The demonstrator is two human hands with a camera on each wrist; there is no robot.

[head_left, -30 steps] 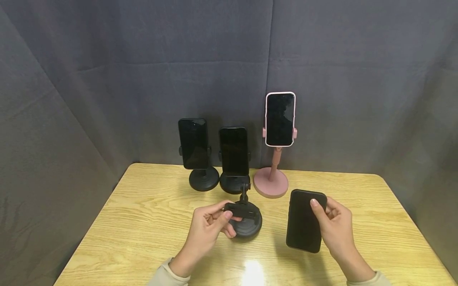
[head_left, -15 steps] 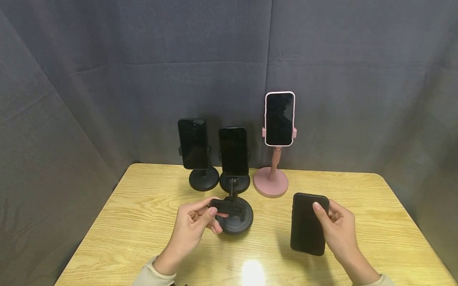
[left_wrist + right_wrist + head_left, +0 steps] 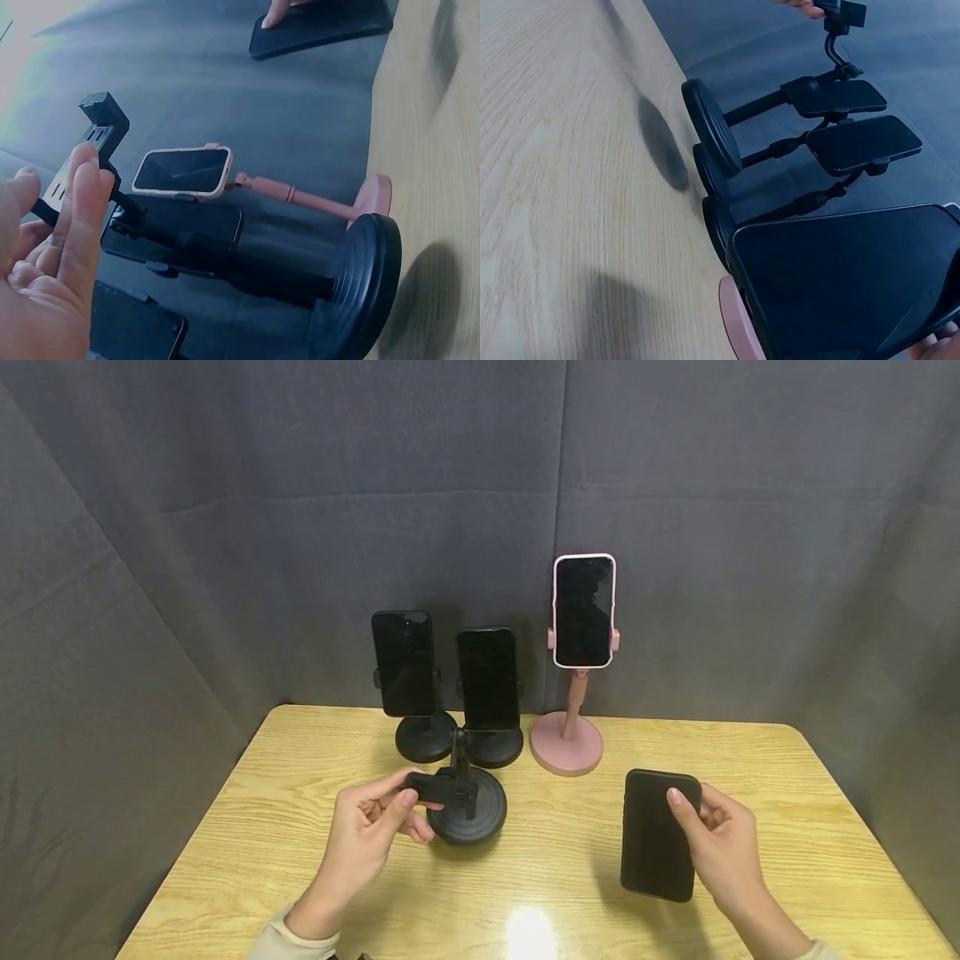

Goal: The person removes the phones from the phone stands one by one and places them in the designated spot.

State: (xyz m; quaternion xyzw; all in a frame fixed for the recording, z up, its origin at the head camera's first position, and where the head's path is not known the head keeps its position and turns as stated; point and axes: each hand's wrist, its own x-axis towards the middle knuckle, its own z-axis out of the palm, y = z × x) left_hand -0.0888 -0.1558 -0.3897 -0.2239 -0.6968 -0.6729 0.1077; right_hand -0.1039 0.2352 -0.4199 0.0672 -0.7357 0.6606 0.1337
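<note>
In the head view my left hand (image 3: 367, 827) pinches the clamp (image 3: 431, 788) of a black phone stand between thumb and fingers. That stand's round base (image 3: 480, 810) hangs off the table, with a gap to its shadow in the right wrist view. No phone sits in its clamp, whose slotted back and end lip (image 3: 105, 112) show in the left wrist view. At the right, my right hand (image 3: 727, 847) grips a black smartphone (image 3: 658, 835) by its right edge, thumb on the front. The phone is held upright above the table, screen dark.
Behind the hands stand two black phone stands with dark phones, a left phone (image 3: 405, 664) and a middle phone (image 3: 489, 678). Right of them, a pink stand (image 3: 567, 743) carries a pink-rimmed phone (image 3: 584, 610). A grey curtain (image 3: 712, 568) hangs behind the wooden table (image 3: 787, 793).
My left hand has carried the black stand leftward, and its clamp has turned somewhat. The right hand has shifted slightly right and nearer with the smartphone. The stands behind have stayed put.
</note>
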